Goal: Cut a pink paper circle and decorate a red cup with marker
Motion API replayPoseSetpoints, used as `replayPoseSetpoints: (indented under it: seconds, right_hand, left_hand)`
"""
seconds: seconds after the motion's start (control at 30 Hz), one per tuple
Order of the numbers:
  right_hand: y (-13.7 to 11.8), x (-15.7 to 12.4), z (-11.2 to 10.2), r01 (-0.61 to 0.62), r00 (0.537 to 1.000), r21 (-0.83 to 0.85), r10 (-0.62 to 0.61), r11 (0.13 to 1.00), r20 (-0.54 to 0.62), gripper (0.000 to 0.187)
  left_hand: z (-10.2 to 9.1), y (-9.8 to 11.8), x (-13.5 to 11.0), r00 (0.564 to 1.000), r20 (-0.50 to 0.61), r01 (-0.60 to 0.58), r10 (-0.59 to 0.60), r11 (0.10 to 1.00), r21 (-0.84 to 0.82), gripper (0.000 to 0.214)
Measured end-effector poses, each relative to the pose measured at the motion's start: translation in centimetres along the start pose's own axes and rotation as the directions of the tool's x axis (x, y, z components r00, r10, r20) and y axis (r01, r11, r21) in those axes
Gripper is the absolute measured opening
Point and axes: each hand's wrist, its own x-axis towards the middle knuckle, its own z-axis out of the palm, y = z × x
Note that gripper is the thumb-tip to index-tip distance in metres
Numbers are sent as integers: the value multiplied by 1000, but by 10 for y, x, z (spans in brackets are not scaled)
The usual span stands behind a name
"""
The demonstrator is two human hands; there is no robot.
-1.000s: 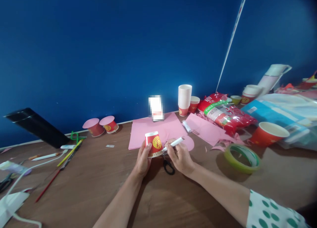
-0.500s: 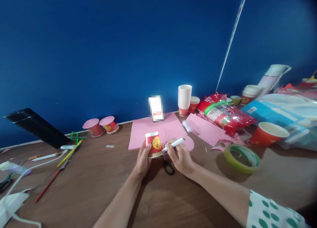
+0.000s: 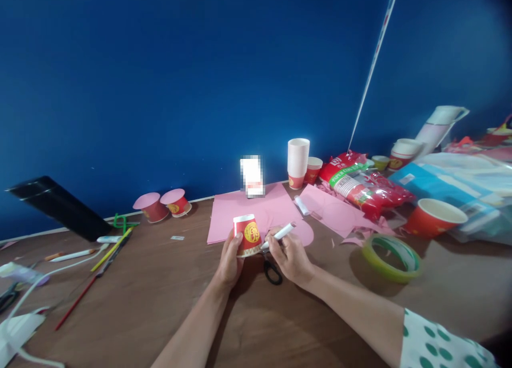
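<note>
A red paper cup (image 3: 247, 233) with a gold emblem and a zigzag line along its lower band is in my left hand (image 3: 231, 257), which grips it from the left. My right hand (image 3: 290, 257) is closed around a white marker (image 3: 285, 231), its tip at the cup's lower right edge. Below the cup, partly hidden, lie black-handled scissors (image 3: 272, 272). Pink paper sheets (image 3: 228, 218) and a pink paper disc (image 3: 301, 232) are spread just behind my hands.
Two red cups topped with pink discs (image 3: 147, 208) stand at the back left. Stacked white cups (image 3: 298, 157), a red cup package (image 3: 352, 178), a tape roll (image 3: 394, 258) and a tipped red cup (image 3: 434, 218) are on the right. Brushes (image 3: 78, 298) and a cable lie left.
The marker tip has shifted slightly left along the cup's lower band, with my right hand. The cup has turned or tilted very little in my left hand.
</note>
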Motion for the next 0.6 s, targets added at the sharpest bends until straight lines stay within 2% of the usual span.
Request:
replayPoseSetpoints:
  seconds: [0.27,0.4,0.47,0.6]
  right_hand:
    - [-1,4,1,-121,990,50,118,991,72,27]
    - [0,1,1,-158,986,168,165,973,-32,32]
    - [1,-1,1,-134,982,226,160,965,-99,32]
    - [3,-4,6,-40,994,223,62,974,-94,20]
  left_hand:
    - [0,0,-1,999,37,-4,4,1000,-9,36]
    - [-1,0,0,1000,-12,19,-20,998,-68,35]
    - [-2,2,1,998,-55,35,-41,993,-114,35]
    - [-1,7,1,994,-76,65,-81,978,-196,38]
